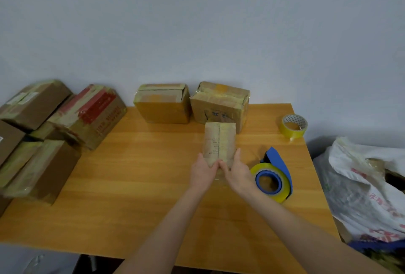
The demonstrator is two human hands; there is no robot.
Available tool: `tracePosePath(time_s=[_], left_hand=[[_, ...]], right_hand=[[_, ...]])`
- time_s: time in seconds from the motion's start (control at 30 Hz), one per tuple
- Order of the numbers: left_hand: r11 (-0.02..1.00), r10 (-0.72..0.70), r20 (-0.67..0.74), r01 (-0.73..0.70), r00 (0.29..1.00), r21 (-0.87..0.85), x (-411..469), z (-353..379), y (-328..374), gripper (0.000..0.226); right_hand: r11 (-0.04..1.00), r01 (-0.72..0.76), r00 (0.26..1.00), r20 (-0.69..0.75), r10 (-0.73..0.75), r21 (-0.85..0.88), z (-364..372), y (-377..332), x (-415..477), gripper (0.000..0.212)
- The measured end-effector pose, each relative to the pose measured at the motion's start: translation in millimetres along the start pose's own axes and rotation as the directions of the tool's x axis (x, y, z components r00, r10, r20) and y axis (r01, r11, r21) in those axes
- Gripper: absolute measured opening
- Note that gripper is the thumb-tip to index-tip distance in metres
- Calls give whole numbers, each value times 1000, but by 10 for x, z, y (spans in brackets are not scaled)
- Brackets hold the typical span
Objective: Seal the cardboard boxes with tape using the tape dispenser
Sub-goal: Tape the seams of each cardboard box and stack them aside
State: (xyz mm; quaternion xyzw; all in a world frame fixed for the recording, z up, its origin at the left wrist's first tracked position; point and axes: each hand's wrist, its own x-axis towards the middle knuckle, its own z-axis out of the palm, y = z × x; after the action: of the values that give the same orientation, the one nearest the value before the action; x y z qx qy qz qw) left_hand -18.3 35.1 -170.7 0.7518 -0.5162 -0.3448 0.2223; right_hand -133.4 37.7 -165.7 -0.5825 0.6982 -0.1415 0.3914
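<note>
Box (219,142) sits central on the worktop (142,175), its near end held between left hand (203,170) and right hand (237,171), fingers (237,156) wrapped round it. Dispenser (272,177) lies just right; uneven pressing could leave tape wrinkled or lifting.

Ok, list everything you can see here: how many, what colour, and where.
small box: one, brown, taped, middle of the table
back boxes: two, brown with yellowish tape, side by side at the table's far edge
piled boxes: at least four, brown, one with red print, at the table's left end
tape dispenser: one, blue with a yellowish roll, lying just right of the hands
spare tape roll: one, yellowish, table's far right corner
plastic bag: one, white with red print, right of the table
table: one, orange-brown wood
left hand: holds the small box's near left side
right hand: holds its near right side
</note>
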Motion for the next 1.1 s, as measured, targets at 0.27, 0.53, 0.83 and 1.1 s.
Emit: tracePosePath(time_s=[0.27,0.53,0.83,1.1], left_hand=[[974,52,83,-33,995,-224,-105,-232,-211,42],[980,144,-150,-162,978,-118,-270,-296,-290,18],[978,198,-148,-206,969,-44,-153,-294,-280,18],[941,243,18,-240,970,239,-11,-247,-209,89]], right_hand=[[980,65,998,8,-68,190,-177,160,-16,50],[977,189,980,-80,-182,98,-247,213,-188,59],[954,253,955,-117,-274,-162,-208,251,-99,57],[834,252,952,-31,-306,-491,-301,35,11,51]])
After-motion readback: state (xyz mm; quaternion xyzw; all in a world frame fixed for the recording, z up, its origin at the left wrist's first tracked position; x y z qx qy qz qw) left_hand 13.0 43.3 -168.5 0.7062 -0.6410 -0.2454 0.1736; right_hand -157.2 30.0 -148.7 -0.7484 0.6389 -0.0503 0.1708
